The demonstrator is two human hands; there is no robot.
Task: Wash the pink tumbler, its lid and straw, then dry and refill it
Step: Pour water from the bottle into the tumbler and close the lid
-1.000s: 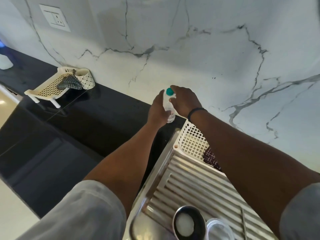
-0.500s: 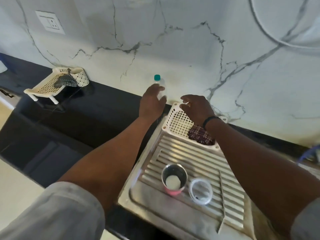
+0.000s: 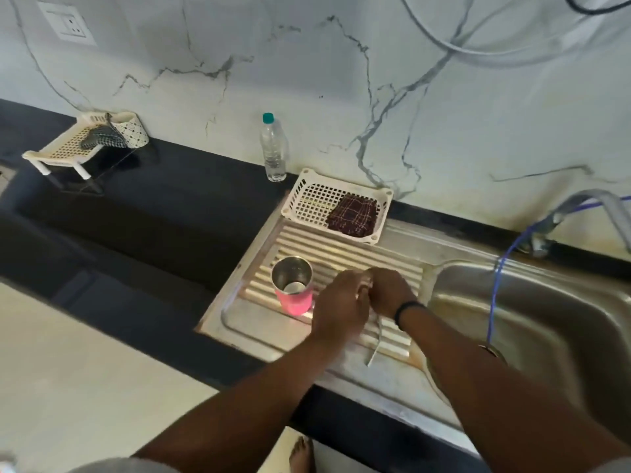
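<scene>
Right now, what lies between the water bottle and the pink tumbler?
In the head view, only bare black counter and ribbed steel drainboard lie between water bottle and pink tumbler.

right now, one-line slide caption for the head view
Both hands, left and right, meet over the steel drainboard beside the open pink tumbler; capped clear water bottle behind.

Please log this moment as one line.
tumbler: upright, drainboard | bottle: capped, counter | left hand, right hand: meet beside tumbler | straw: below hands
</scene>
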